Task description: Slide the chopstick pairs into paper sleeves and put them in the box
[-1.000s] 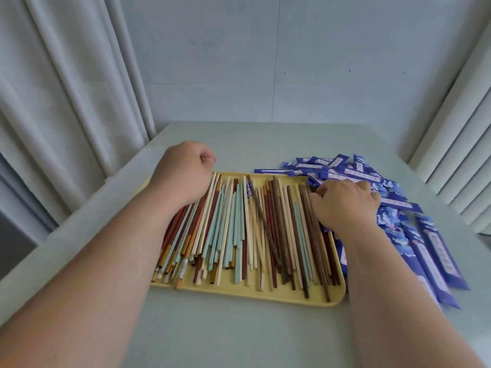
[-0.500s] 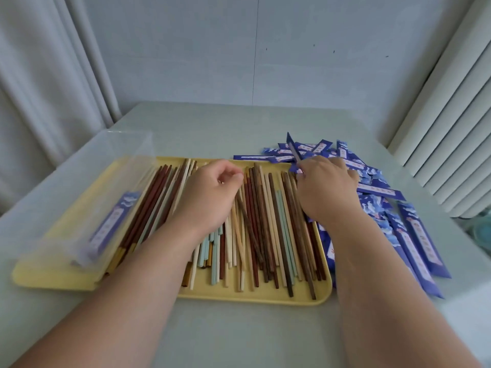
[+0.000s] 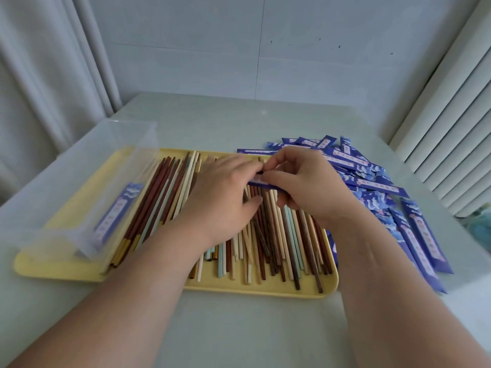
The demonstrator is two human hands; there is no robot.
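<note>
Centrally, sleeve [image 3: 265, 185] pinched in R hand [image 3: 305, 187], beside L hand [image 3: 220, 197], above chopsticks [image 3: 292, 240]

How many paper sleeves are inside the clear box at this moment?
1. A blue sleeve lies lengthwise inside the clear box, near its right wall, at the left end of the yellow tray. The box's frosted walls may hide others.

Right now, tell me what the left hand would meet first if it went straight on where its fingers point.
The blue paper sleeve pinched by the right hand. The left hand looks almost against it, though depth is unclear.
</note>
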